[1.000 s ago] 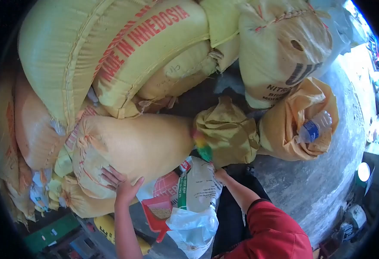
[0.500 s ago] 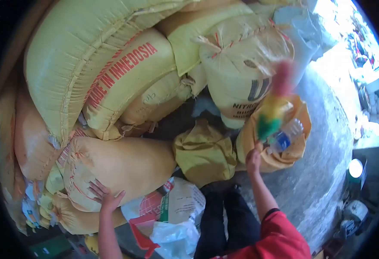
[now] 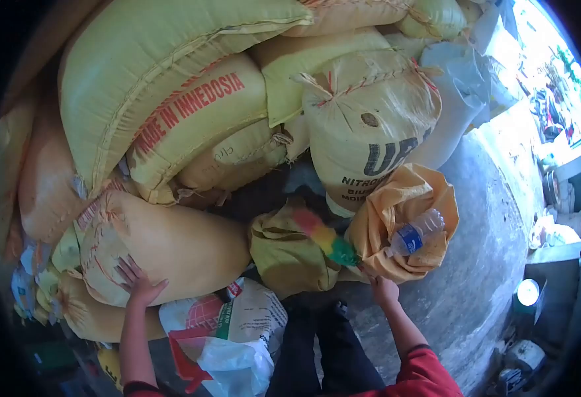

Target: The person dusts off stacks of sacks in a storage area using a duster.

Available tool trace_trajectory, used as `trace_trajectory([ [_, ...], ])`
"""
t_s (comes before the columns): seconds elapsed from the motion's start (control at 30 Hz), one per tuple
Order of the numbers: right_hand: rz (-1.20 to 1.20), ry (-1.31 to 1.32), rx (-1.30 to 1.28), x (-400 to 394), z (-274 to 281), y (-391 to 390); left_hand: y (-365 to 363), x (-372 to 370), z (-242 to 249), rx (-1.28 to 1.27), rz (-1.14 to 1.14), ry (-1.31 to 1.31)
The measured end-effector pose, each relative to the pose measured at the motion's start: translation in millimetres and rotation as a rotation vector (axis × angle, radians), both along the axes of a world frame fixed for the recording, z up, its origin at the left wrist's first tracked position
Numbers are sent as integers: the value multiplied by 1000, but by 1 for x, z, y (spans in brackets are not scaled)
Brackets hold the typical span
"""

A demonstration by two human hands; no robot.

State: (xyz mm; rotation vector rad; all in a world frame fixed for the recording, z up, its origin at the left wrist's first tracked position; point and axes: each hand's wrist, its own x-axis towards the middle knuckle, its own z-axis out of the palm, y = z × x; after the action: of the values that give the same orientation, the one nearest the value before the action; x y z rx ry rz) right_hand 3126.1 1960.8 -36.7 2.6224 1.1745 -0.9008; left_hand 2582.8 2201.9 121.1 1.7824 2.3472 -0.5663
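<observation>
My right hand (image 3: pixel 384 290) is closed round the handle of a feather duster (image 3: pixel 330 243) coloured red, yellow and green. The duster's head points left over an olive-yellow sack (image 3: pixel 290 255), blurred at its red end. Just beyond that hand stands an open orange sack (image 3: pixel 370 228) with a clear plastic bottle (image 3: pixel 419 233) with a blue label lying in its mouth. My left hand (image 3: pixel 139 283) rests with fingers spread on the tied end of a full tan sack (image 3: pixel 184 241) lying on its side.
Full sacks (image 3: pixel 191 119) are piled high at the left and back. A white sack with dark lettering (image 3: pixel 376 112) stands upright behind the orange one. White and red plastic bags (image 3: pixel 237 324) lie near my feet. Grey concrete floor (image 3: pixel 482 218) stretches to the right.
The feather duster has swung from pointing upward over the orange sack to pointing left over the olive-yellow sack. My left hand stays on the tan sack. The view has shifted slightly.
</observation>
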Motion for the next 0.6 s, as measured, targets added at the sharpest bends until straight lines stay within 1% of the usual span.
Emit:
trace_trajectory([
  [0.07,-10,-5,403,5,13,-8,-1,0,-1,-14,18,-5],
  [0.1,7,-13,389,7,32,-4,0,2,2,-11,13,-9],
  [0.17,-200,257,759,11,71,25,0,4,3,-17,35,-28],
  [0.2,-176,253,748,14,75,35,0,4,3,-3,24,-21],
  [0.27,-336,472,904,20,73,52,-2,3,0,10,34,-23],
  [0.3,-315,474,898,23,65,56,-2,2,-1,27,11,-13],
  [0.37,-110,212,834,29,41,63,-3,-1,-2,46,2,2],
  [0.4,-105,135,848,26,39,63,-3,-1,-3,58,-16,-6],
  [0.43,-95,143,848,25,37,65,-3,-2,-4,72,-38,-12],
  [0.5,-126,69,781,24,41,70,-3,-7,-7,79,-31,-6],
  [0.53,-80,48,770,20,49,69,-4,-9,-9,99,-50,-18],
  [0.6,-64,34,742,20,53,61,-4,-9,-9,121,-63,-41],
])
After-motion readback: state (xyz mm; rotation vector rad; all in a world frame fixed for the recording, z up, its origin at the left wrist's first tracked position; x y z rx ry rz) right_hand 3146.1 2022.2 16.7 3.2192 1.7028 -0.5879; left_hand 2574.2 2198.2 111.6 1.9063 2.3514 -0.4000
